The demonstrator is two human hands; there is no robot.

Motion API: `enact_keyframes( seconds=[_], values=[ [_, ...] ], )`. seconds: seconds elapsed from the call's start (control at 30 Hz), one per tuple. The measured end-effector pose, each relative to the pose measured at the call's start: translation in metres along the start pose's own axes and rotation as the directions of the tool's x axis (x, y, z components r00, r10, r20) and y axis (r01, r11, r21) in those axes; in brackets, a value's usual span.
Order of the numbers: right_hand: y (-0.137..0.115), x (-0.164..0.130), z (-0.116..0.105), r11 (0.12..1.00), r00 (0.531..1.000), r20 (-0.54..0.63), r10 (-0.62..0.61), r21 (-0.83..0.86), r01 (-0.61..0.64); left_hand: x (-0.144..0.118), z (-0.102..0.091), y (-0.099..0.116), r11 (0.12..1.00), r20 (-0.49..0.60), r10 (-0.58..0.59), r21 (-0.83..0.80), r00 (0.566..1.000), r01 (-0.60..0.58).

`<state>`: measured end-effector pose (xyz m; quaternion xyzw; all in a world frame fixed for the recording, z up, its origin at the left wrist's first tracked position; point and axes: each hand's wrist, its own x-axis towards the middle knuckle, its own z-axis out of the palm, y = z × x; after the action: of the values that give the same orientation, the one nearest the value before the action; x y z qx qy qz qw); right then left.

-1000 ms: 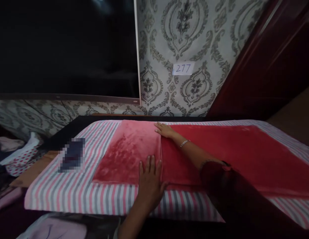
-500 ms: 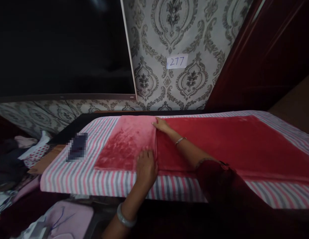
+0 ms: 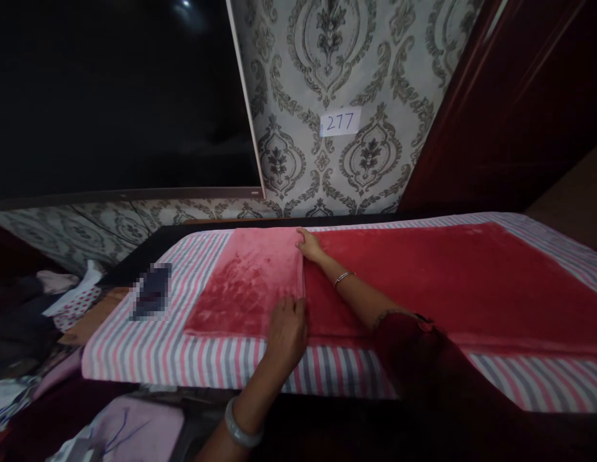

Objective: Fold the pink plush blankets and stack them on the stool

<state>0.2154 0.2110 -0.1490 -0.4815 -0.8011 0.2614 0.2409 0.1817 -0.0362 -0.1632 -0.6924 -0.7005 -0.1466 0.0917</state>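
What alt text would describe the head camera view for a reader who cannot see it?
Both hands press on a red blanket spread over a striped sheet: left hand at the near edge, right hand at the far edge. A paper label reading 277 hangs on the patterned wall.

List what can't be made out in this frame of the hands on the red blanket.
- Flat dark object on the striped sheet: blurred out in the head view.
- Left hand fingertips: curled at the red blanket edge, grip unclear.
- Right hand: grip at the far fold too small to judge.
- Blanket's right end: cut off by the frame edge.
- Clothes pile: too dark.
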Motion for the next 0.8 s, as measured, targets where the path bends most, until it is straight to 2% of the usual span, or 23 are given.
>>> enact_keyframes(
  seconds=[0.13, 0.27, 0.33, 0.43, 0.5, 0.57, 0.67, 0.8],
  values=[
    [-0.005, -0.002, -0.002, 0.999, 1.000, -0.008, 0.022, -0.032, -0.022, -0.004, 0.005, -0.004, 1.000, -0.058, 0.002, -0.007, 0.998, -0.002],
    [-0.022, -0.006, -0.005, 0.995, 0.996, -0.079, 0.048, -0.080, -0.054, 0.006, -0.009, -0.032, 0.949, -0.069, 0.082, -0.298, 0.994, -0.099],
    [-0.033, -0.007, -0.006, 0.993, 0.994, -0.111, 0.007, -0.115, -0.020, 0.017, -0.020, -0.047, 0.929, -0.090, 0.064, -0.360, 0.994, -0.092],
    [-0.042, -0.006, -0.002, 0.971, 0.994, 0.002, -0.107, -0.217, 0.105, 0.031, -0.025, -0.056, 0.986, -0.073, -0.043, -0.164, 0.996, 0.030],
    [-0.039, -0.004, 0.004, 0.949, 0.982, 0.134, -0.135, -0.266, 0.167, 0.035, -0.019, -0.051, 0.996, 0.011, -0.090, -0.028, 0.996, 0.090],
    [-0.031, -0.002, 0.009, 0.945, 0.971, 0.208, -0.120, -0.276, 0.176, 0.034, -0.008, -0.045, 0.993, 0.109, -0.114, 0.038, 0.987, 0.111],
    [-0.019, 0.000, 0.016, 0.947, 0.975, 0.196, -0.107, -0.279, 0.160, 0.032, 0.002, -0.042, 0.992, 0.186, -0.109, 0.081, 0.976, 0.096],
    [-0.018, 0.001, 0.014, 0.944, 0.977, 0.154, -0.144, -0.273, 0.182, 0.035, 0.002, -0.047, 0.989, 0.211, -0.103, 0.129, 0.972, 0.077]
  ],
)
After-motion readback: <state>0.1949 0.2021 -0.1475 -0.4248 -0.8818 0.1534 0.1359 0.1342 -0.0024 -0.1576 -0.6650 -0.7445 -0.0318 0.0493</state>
